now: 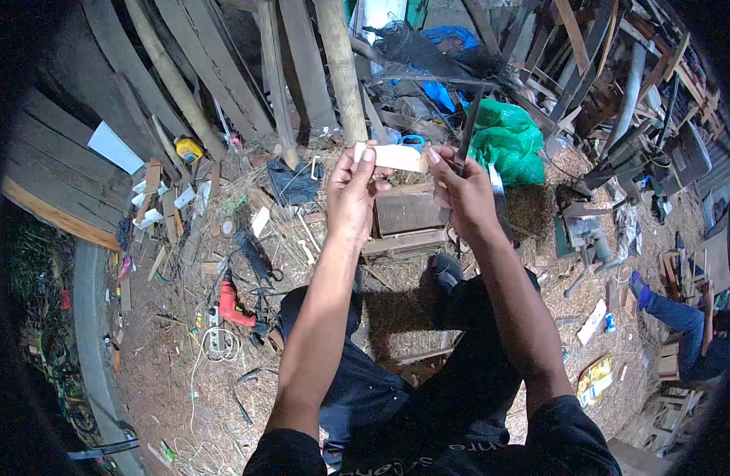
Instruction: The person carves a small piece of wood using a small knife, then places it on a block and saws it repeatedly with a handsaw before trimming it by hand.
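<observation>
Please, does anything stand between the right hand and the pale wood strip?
Nothing visible does. The right hand touches one end of the pale wood strip; the dark blade it holds rises to the side.

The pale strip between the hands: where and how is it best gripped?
Probably by the bare middle of the pale strip, from the far side: left hand and right hand pinch its ends, and a blade stands near the right end.

Woodworking shop: leaning planks (214, 67), red drill (236, 305), scattered shavings (538, 213)
</observation>
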